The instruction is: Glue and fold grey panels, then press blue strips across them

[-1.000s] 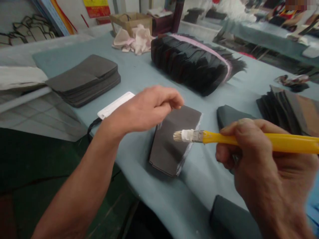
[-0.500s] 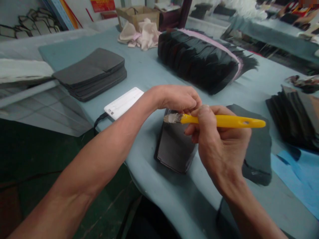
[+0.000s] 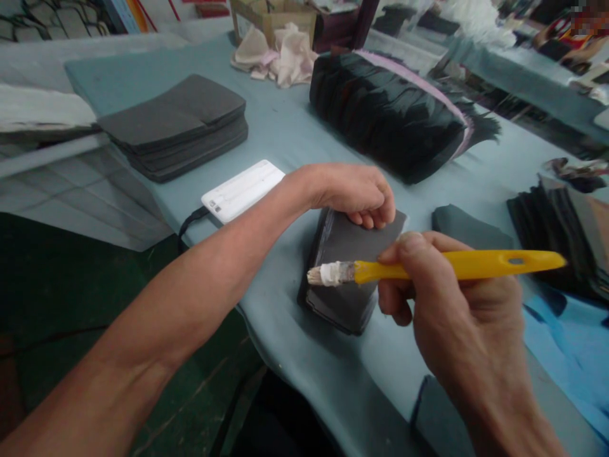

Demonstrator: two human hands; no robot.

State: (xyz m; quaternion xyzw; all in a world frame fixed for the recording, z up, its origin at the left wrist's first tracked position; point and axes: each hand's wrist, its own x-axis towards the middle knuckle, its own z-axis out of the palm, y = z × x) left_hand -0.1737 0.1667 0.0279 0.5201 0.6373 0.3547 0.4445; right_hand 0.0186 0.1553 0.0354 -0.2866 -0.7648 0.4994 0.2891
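Observation:
A small stack of dark grey pieces (image 3: 342, 298) lies near the front edge of the table. My left hand (image 3: 361, 193) rests on its far end with the fingers curled down against the top piece. The thumb side faces away, and part of the grip is hidden. My right hand (image 3: 457, 311) is closed around the yellow handle of a paintbrush (image 3: 480, 263). White paste coats the ferrule and the base of the bristles, which are over the left long edge of the stack. A pale smear runs along that edge.
Dark grey sheets (image 3: 190, 117) are piled at the left, beside a white box-like device (image 3: 242, 190) with a cable. Behind is a black bundle (image 3: 380, 114) tied with pink ribbon. More dark pieces (image 3: 556, 228) and blue sheet material (image 3: 566, 355) lie at the right.
The brush in my right hand has moved nearer to me along the stack's left edge and away from my left hand. The left hand's fingers now show on top of the stack.

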